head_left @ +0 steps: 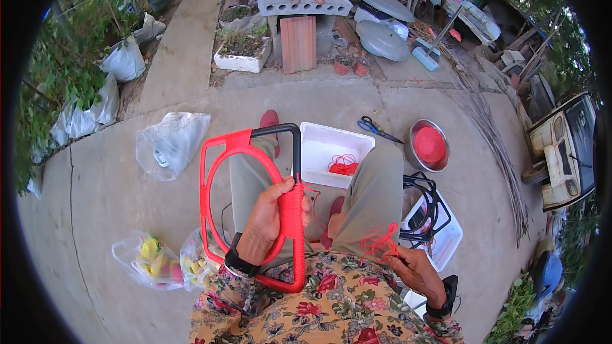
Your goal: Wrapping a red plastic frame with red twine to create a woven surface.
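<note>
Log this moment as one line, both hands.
left hand: gripping red-wrapped frame | right hand: holding loose red cord | frame's upper right corner: black

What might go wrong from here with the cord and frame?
The red cord at the right hand is bunched in loose loops, so it might tangle or knot.

The left hand grips the frame at its cord-wrapped side; if that grip eased, the frame could twist and the wraps might loosen.

Gap right of frame (pixel 292 213), red strands (pixel 380 241) intruding
</note>
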The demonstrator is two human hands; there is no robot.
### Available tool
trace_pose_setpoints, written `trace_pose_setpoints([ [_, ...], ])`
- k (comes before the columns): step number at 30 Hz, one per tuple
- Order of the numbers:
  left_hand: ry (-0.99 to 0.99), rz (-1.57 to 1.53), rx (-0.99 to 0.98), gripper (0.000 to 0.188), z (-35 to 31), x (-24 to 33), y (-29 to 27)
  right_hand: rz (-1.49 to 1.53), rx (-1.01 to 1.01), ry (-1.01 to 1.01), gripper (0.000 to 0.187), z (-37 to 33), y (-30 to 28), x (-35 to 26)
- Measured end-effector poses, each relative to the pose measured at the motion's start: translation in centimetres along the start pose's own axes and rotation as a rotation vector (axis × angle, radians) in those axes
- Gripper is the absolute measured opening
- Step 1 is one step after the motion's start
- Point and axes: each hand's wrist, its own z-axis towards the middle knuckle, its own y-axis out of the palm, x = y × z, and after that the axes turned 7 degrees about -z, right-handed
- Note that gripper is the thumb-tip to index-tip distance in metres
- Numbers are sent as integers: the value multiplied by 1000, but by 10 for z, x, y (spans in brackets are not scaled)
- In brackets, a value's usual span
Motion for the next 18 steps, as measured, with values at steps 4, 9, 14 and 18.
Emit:
trace_pose_setpoints([
  [4, 6, -25, -35, 14, -1, 0, -2, -93, 192, -127, 14, -6, 3, 8],
  [9, 9, 0, -85, 12, 6, -3, -7, 31, 257, -77, 12, -8, -5, 20],
  [14, 108, 66, -14, 18, -4, 7, 6, -265, 326, -366, 18, -6, -2, 31],
  [18, 76, 109, 62, 20, -3, 14, -3, -456, 103, -214, 30, -11, -23, 36],
])
